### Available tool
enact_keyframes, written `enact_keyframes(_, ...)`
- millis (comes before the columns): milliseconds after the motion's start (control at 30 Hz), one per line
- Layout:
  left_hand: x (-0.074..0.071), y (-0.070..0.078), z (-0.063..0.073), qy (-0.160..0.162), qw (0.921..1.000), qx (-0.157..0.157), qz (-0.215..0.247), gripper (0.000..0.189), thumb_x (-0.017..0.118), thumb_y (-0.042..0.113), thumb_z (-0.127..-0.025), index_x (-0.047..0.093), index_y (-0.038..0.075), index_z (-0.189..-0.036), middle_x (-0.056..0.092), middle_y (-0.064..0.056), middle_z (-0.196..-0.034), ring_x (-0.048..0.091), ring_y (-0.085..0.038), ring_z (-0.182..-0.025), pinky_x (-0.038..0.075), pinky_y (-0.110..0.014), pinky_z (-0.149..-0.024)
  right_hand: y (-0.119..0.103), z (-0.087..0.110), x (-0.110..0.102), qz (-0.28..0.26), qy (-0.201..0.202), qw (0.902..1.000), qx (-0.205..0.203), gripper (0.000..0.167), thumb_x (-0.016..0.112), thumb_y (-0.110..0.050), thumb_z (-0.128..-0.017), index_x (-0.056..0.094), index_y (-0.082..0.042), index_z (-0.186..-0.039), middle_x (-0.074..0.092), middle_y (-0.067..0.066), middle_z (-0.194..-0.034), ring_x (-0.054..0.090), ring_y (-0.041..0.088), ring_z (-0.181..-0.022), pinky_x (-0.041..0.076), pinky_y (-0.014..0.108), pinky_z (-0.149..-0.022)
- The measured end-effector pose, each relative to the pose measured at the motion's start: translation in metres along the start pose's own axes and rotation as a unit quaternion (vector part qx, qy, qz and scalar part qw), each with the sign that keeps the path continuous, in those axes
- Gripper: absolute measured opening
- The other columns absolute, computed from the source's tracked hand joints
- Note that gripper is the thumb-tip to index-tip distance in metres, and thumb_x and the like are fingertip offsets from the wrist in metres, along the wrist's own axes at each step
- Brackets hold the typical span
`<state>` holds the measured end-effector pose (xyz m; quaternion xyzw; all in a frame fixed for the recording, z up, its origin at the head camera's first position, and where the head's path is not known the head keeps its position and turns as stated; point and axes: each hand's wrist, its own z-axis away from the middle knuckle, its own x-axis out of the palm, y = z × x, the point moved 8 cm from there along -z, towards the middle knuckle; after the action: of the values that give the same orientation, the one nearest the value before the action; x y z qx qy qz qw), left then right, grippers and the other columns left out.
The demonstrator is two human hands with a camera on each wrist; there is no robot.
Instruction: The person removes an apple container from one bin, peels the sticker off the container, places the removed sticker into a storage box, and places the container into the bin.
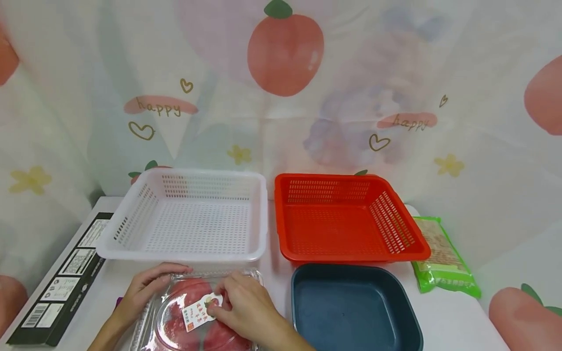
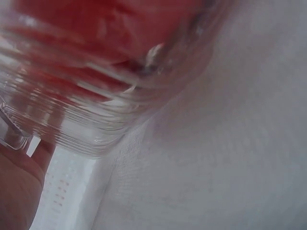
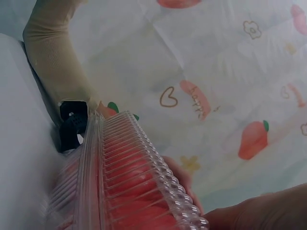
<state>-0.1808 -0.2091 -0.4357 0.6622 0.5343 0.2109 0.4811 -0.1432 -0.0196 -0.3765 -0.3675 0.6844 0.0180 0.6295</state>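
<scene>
A clear plastic clamshell box (image 1: 149,319) holding several red round fruits (image 1: 186,292) sits at the front, low in the head view. My left hand (image 1: 142,290) grips its back left corner, fingers over the rim; the left wrist view shows that hand (image 2: 19,182) beside the ribbed wall. On the lid lies a white label (image 1: 198,312) with red characters and a small fruit picture. My right hand (image 1: 248,307) pinches the label's right end between thumb and index finger, the other fingers curled. Ribbed plastic hides part of the fruits in the right wrist view.
Behind the box stands a white basket (image 1: 182,256), with a red basket (image 1: 351,256) to its right. A dark blue tray (image 1: 351,312) is right of the box. At the far right lies a green packet (image 1: 443,263); a long black box (image 1: 66,282) lies left.
</scene>
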Motion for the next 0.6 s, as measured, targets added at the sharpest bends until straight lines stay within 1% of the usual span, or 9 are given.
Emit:
enact_keyframes(100, -0.0013, -0.0019, 0.0011, 0.0, 1.0, -0.005, -0.002, 0.039, 0.034, -0.012, -0.093, 0.061, -0.006, -0.12, 0.067, 0.002, -0.123, 0.058, -0.004, -0.12, 0.041, -0.012, -0.101, -0.0026, 0.0008, 0.0011, 0.011, 0.008, 0.9999, -0.01, 0.012, 0.072, -0.032, -0.082, 0.065, -0.022, -0.086, 0.05, -0.012, -0.07, 0.038, -0.003, -0.065, 0.028, 0.009, -0.06)
enact_keyframes(200, -0.0025, -0.0043, 0.0018, 0.0, 0.9999, -0.016, -0.003, 0.038, 0.034, -0.011, -0.094, 0.061, -0.005, -0.12, 0.067, 0.003, -0.123, 0.058, -0.003, -0.12, 0.042, -0.012, -0.1, -0.0012, 0.0013, 0.002, 0.004, -0.01, 0.9999, 0.002, 0.017, 0.073, -0.034, -0.084, 0.064, -0.021, -0.09, 0.051, -0.011, -0.074, 0.04, -0.001, -0.067, 0.03, 0.011, -0.061)
enact_keyframes(300, -0.0022, -0.0052, 0.0017, -0.001, 0.9999, -0.015, 0.0, 0.038, 0.034, -0.011, -0.094, 0.061, -0.006, -0.12, 0.067, 0.002, -0.124, 0.058, -0.004, -0.12, 0.043, -0.013, -0.1, 0.0005, 0.003, 0.0008, 0.011, -0.023, 0.9995, 0.019, 0.025, 0.073, -0.038, -0.084, 0.062, -0.018, -0.094, 0.053, -0.008, -0.081, 0.044, 0.003, -0.07, 0.034, 0.014, -0.06)
enact_keyframes(333, -0.0019, -0.0054, 0.0016, -0.002, 0.9999, -0.014, 0.001, 0.038, 0.034, -0.011, -0.094, 0.061, -0.006, -0.12, 0.067, 0.002, -0.124, 0.058, -0.004, -0.119, 0.043, -0.013, -0.099, 0.0003, 0.0039, 0.0, 0.018, -0.02, 0.9994, 0.022, 0.027, 0.074, -0.039, -0.083, 0.061, -0.018, -0.095, 0.053, -0.007, -0.082, 0.045, 0.004, -0.071, 0.034, 0.015, -0.06)
enact_keyframes(467, 0.0001, -0.0062, 0.0014, -0.005, 0.9999, -0.011, 0.004, 0.038, 0.034, -0.011, -0.094, 0.061, -0.006, -0.121, 0.066, 0.001, -0.124, 0.058, -0.004, -0.12, 0.044, -0.013, -0.099, -0.0054, 0.0074, -0.005, 0.08, 0.02, 0.9966, 0.007, 0.025, 0.072, -0.04, -0.083, 0.061, -0.018, -0.09, 0.05, -0.008, -0.078, 0.048, 0.006, -0.07, 0.033, 0.016, -0.058)
enact_keyframes(533, 0.0003, -0.006, 0.0015, -0.006, 0.9999, -0.012, 0.006, 0.038, 0.034, -0.011, -0.094, 0.061, -0.005, -0.121, 0.066, 0.002, -0.124, 0.057, -0.003, -0.12, 0.044, -0.013, -0.099, -0.0073, 0.0083, -0.0059, 0.098, 0.031, 0.9947, 0.004, 0.024, 0.073, -0.04, -0.083, 0.062, -0.019, -0.088, 0.048, -0.008, -0.075, 0.048, 0.007, -0.069, 0.032, 0.016, -0.057)
enact_keyframes(600, -0.0001, -0.005, 0.0017, -0.007, 0.9999, -0.011, 0.004, 0.039, 0.033, -0.011, -0.094, 0.06, -0.006, -0.121, 0.066, 0.002, -0.125, 0.057, -0.003, -0.12, 0.043, -0.013, -0.1, -0.0076, 0.0084, -0.0057, 0.101, 0.031, 0.9944, 0.006, 0.023, 0.073, -0.04, -0.082, 0.063, -0.02, -0.087, 0.049, -0.009, -0.074, 0.048, 0.006, -0.069, 0.033, 0.016, -0.055)
